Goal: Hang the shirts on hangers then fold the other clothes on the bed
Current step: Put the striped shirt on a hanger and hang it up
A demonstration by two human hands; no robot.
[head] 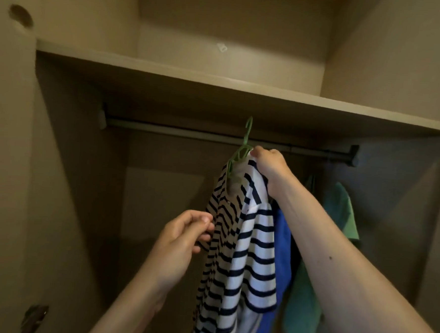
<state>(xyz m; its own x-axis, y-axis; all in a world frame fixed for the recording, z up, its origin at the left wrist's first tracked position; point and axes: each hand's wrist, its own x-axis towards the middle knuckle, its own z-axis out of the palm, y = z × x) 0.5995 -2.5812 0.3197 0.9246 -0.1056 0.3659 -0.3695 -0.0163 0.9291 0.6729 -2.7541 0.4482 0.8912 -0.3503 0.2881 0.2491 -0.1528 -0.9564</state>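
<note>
Right hand (pixel 269 166) is raised and curled round the top of the green hanger (pixel 240 154), gripping it through the shoulder of the striped shirt (pixel 250 245), apparently to carry the hook up to the rail (pixel 177 131). Whether the hook is already over the rail cannot be told. Left hand (pixel 181 241), lower down, pinches the shirt's near edge between thumb and fingers, probably to pull the cloth straight and keep it on the hanger. Just behind the striped shirt hangs a blue garment (pixel 282 242), and beyond the right forearm a teal shirt (pixel 339 212) hangs from the rail's right end. Both crowd that side, while the shelf (pixel 218 89) sits close above the rail, leaving the hook little headroom.
</note>
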